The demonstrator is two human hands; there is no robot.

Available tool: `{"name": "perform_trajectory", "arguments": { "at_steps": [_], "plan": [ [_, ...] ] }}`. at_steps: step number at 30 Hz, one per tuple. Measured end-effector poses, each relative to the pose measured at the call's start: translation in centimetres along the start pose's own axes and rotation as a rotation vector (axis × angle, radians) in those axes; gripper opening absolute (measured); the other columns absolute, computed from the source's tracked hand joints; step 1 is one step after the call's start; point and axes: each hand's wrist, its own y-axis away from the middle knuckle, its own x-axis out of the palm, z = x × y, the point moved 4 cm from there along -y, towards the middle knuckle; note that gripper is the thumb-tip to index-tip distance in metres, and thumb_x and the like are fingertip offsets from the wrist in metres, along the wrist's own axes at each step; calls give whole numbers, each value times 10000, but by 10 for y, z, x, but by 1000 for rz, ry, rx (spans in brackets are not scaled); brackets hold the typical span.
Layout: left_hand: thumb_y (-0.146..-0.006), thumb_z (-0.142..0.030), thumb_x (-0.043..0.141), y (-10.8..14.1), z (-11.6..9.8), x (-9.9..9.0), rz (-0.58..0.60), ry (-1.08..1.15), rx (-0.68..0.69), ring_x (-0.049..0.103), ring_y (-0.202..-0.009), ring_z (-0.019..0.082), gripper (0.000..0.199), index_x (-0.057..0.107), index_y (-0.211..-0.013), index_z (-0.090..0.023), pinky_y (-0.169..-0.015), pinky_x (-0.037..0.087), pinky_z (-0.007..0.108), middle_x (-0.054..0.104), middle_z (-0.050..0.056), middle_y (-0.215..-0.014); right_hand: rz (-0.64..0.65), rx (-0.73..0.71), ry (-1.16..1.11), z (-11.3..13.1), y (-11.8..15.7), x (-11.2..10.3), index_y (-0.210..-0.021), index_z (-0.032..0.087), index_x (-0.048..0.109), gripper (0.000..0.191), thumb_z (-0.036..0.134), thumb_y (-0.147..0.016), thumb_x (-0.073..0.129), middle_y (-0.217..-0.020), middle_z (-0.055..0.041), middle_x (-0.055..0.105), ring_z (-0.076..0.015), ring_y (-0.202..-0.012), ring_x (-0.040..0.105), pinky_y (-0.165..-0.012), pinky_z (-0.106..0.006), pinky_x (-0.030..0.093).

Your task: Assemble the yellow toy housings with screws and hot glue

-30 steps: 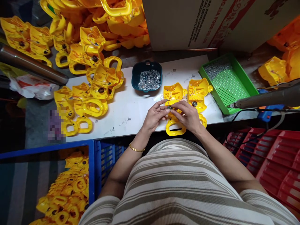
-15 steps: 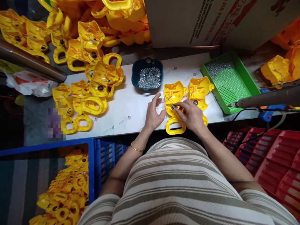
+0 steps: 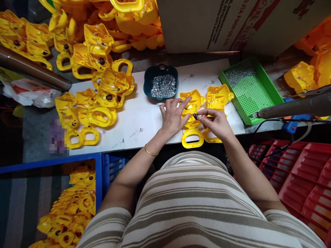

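Note:
Two yellow plastic toy housings lie side by side in front of me, hollow side up, with loop handles toward my body. My left hand (image 3: 171,116) is open, its fingers spread over the left edge of the nearer-left yellow housing (image 3: 194,97). Between thumb and fingertips, my right hand (image 3: 216,124) pinches a small round dark part, which looks like a speaker (image 3: 195,116), tilted just above that housing. Thin wires run inside the shell. Partly behind my right hand lies the second yellow housing (image 3: 217,95).
A dark teal basin (image 3: 148,82) of small metal pieces stands behind my left hand. To the right is a green tray (image 3: 269,86) with more metal bits. Yellow housings (image 3: 113,84) are heaped at left. A metal bar (image 3: 292,105) juts in from the right.
The round part has been lifted and tilted out of the left housing by my right hand. My left hand has moved right, onto the housing, with its fingers spreading.

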Motion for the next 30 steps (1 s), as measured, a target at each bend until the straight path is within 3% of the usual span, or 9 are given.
{"name": "perform_trajectory", "arguments": {
  "at_steps": [5,8,12,17,23,30],
  "plan": [
    [-841,-346,672,-16,6,-4,61,-54,22,427,-1131,302,324,685,-1164,-327,-974,265,492,582,67,-1107,77,7,121,-3,0,3,-930,148,679,356,445,-734,672,-747,-8,633,-90,-491,531,-488,-249,447],
    [-841,-348,675,-21,3,-4,76,-84,59,430,-1140,314,162,756,-963,-278,-975,265,506,589,70,-1093,90,-61,359,-5,0,5,-926,167,705,297,417,-775,655,-848,-35,693,-107,-564,551,-566,-267,454],
    [-861,-343,647,-22,-3,0,-17,-98,65,452,-1117,311,156,747,-869,-224,-979,276,522,613,77,-1056,6,-160,741,-1,2,11,-986,213,714,223,347,-841,612,-937,-38,697,-157,-727,603,-664,-287,423],
    [-869,-341,621,-16,3,8,-92,-41,98,449,-1148,294,171,721,-933,-219,-993,327,487,588,84,-1185,-54,-163,966,3,7,22,-1075,251,682,252,368,-902,541,-976,-32,677,-187,-821,618,-572,-277,305],
    [-927,-370,496,10,22,7,-113,106,199,359,-1306,274,397,550,-1293,-227,-1088,309,461,390,106,-1461,-35,-150,1059,3,6,29,-1120,271,649,292,416,-938,472,-1052,-32,668,-189,-855,627,-537,-284,213],
    [-848,-377,601,41,21,14,-162,281,9,424,-1269,261,617,393,-1401,-198,-1073,367,427,447,137,-1372,-1,-156,1216,10,7,37,-1159,287,608,315,429,-966,403,-1112,-8,652,-177,-797,634,-507,-287,165]
  ]
}}
